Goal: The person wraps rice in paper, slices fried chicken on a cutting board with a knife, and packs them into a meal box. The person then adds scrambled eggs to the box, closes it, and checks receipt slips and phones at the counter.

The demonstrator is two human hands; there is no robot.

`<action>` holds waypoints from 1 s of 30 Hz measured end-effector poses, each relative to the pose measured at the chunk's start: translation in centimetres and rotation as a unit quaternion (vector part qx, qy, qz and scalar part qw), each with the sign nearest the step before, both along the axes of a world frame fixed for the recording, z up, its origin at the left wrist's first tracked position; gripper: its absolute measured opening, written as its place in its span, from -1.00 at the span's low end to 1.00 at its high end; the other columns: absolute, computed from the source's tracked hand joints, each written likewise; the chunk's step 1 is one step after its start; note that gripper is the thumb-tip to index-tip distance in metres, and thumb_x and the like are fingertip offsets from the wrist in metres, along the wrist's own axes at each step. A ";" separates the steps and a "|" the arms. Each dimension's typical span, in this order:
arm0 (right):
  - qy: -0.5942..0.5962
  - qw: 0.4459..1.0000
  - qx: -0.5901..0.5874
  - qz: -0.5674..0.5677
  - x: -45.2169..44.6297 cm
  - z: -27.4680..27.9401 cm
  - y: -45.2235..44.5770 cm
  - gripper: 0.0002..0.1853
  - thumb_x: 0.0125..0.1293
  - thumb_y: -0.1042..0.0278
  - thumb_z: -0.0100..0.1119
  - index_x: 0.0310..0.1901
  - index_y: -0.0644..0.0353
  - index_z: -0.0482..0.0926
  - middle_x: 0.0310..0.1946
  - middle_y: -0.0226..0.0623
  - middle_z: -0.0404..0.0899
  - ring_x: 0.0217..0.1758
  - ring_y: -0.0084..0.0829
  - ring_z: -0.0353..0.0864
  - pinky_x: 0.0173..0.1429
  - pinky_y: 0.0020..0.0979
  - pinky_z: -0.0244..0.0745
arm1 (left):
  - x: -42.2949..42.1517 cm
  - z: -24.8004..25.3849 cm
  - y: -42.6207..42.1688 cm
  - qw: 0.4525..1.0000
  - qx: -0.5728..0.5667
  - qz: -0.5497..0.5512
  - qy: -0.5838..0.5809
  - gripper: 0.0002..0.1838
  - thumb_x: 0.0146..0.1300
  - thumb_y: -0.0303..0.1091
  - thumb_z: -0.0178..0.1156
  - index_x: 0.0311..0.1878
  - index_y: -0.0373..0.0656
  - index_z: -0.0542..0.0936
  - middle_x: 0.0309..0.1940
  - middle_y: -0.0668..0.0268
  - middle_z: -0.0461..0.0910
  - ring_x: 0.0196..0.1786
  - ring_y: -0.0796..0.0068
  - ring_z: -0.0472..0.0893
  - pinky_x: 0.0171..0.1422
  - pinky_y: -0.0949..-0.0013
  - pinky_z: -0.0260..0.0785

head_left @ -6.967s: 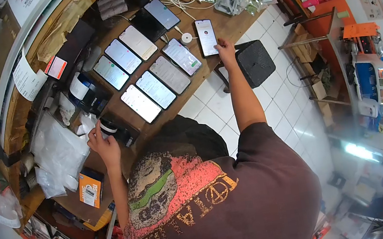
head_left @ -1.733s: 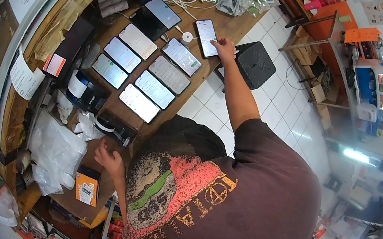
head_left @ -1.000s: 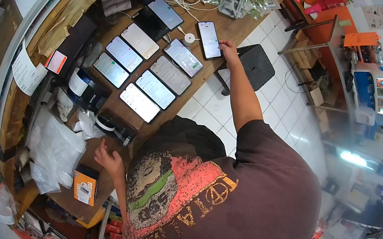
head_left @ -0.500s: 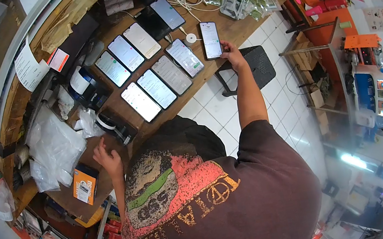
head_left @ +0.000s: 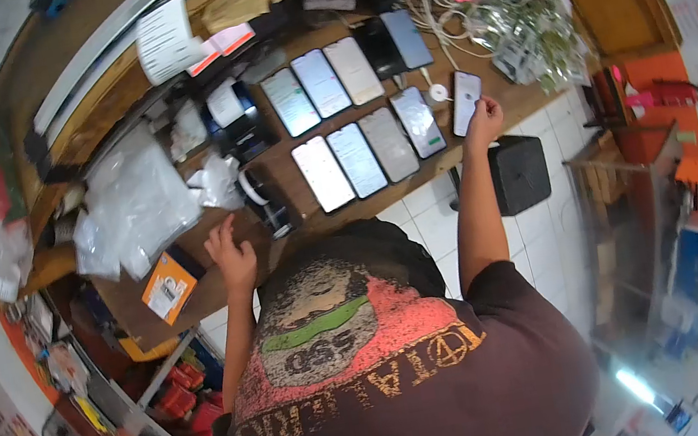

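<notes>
At the right end of the wooden desk (head_left: 283,260), a smartphone (head_left: 466,99) with a pale lit screen sits apart from the others. My right hand (head_left: 485,119) has its fingers closed at the lower right edge of that phone. Over the left part of the desk, my left hand (head_left: 232,257) is open with fingers spread, holding nothing. An orange-and-white box (head_left: 169,287) lies to its left. Between my hands, several phones stand in two rows, among them a white-screened phone (head_left: 323,174) and a grey-screened phone (head_left: 391,146).
Clear plastic bags (head_left: 136,197) cover the desk's left side, near a label printer (head_left: 240,118) and a black roll holder (head_left: 265,204). White cables (head_left: 429,0) and a heap of small plastic packets (head_left: 534,29) fill the back right. A black stool (head_left: 520,174) stands on the tiled floor.
The view has turned and shifted, so the desk appears lower and further right. The right phone's screen shows different content. My right hand stays at its edge; my left stays open.
</notes>
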State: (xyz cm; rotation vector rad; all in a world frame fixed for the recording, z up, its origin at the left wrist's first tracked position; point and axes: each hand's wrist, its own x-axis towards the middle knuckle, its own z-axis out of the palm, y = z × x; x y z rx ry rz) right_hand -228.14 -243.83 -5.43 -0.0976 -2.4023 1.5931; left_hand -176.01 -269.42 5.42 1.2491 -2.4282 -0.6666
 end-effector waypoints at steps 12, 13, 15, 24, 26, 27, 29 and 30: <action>-0.094 0.832 0.247 0.487 21.0 8.3 -39.7 -0.49 0.07 -0.08 0.40 -0.02 0.07 0.72 0.24 -0.05 0.41 0.28 -0.08 0.37 0.35 -0.11 0.24 | 3.0 1.7 0.9 0.996 -0.005 0.085 0.036 -0.38 -0.06 -0.58 0.06 0.20 -0.17 0.51 -0.09 0.13 0.43 0.00 0.11 0.37 0.19 0.13 0.21; -0.092 0.831 0.247 0.489 21.4 8.5 -40.2 -0.49 0.07 -0.08 0.40 -0.02 0.07 0.72 0.24 -0.05 0.41 0.28 -0.08 0.37 0.35 -0.11 0.24 | 3.7 1.4 1.2 0.995 -0.006 0.088 0.037 -0.38 -0.06 -0.58 0.06 0.20 -0.17 0.51 -0.09 0.13 0.43 0.00 0.11 0.37 0.19 0.13 0.21; -0.180 0.811 0.297 0.470 22.4 9.7 -41.0 -0.44 0.05 -0.19 0.38 -0.02 0.05 0.72 0.42 -0.07 0.17 0.42 0.03 0.13 0.47 -0.04 0.00 | 5.2 0.2 1.8 0.991 -0.011 0.124 0.048 -0.38 -0.06 -0.60 0.05 0.20 -0.16 0.51 -0.11 0.13 0.43 -0.01 0.11 0.38 0.20 0.15 0.18; -0.193 0.672 0.004 0.715 22.5 14.1 -30.2 -0.77 0.04 0.33 0.49 -0.40 0.26 0.63 -0.52 -0.39 0.60 -0.42 -0.57 0.56 -0.24 -0.48 0.47 | 6.8 0.8 2.5 0.987 -0.011 0.151 0.060 -0.38 -0.06 -0.63 0.05 0.19 -0.17 0.52 -0.15 0.15 0.40 -0.01 0.13 0.35 0.20 0.16 0.19; -0.224 0.698 -0.082 0.675 24.0 12.9 -29.0 -0.79 0.06 0.34 0.47 -0.40 0.26 0.65 -0.49 -0.33 0.63 -0.38 -0.51 0.59 -0.24 -0.42 0.46 | 5.5 2.1 1.2 0.986 -0.004 0.147 0.076 -0.39 -0.05 -0.63 0.04 0.19 -0.18 0.52 -0.15 0.15 0.40 -0.01 0.13 0.35 0.20 0.16 0.20; -0.228 0.725 -0.104 0.641 24.9 11.4 -29.0 -0.81 0.06 0.35 0.47 -0.41 0.27 0.65 -0.48 -0.30 0.63 -0.37 -0.46 0.61 -0.24 -0.39 0.46 | 4.6 3.1 0.5 0.985 0.001 0.142 0.094 -0.40 -0.04 -0.63 0.03 0.19 -0.18 0.52 -0.15 0.15 0.40 -0.01 0.13 0.35 0.20 0.17 0.20; -0.042 0.776 -0.066 0.625 27.4 10.8 -29.0 -0.82 0.02 0.37 0.47 -0.43 0.28 0.67 -0.44 -0.24 0.63 -0.32 -0.33 0.62 -0.18 -0.33 0.48 | 2.7 5.8 -0.7 0.985 0.006 0.139 0.105 -0.42 -0.03 -0.62 0.03 0.18 -0.20 0.52 -0.16 0.15 0.39 -0.01 0.12 0.36 0.20 0.17 0.21; -0.056 0.743 -0.056 0.664 29.4 13.0 -28.5 -0.83 0.00 0.38 0.47 -0.46 0.27 0.67 -0.43 -0.22 0.60 -0.28 -0.23 0.59 -0.15 -0.27 0.46 | 1.9 7.1 -1.4 0.984 -0.032 0.120 0.125 -0.43 -0.02 -0.61 0.04 0.18 -0.20 0.52 -0.14 0.15 0.41 -0.01 0.12 0.37 0.20 0.18 0.21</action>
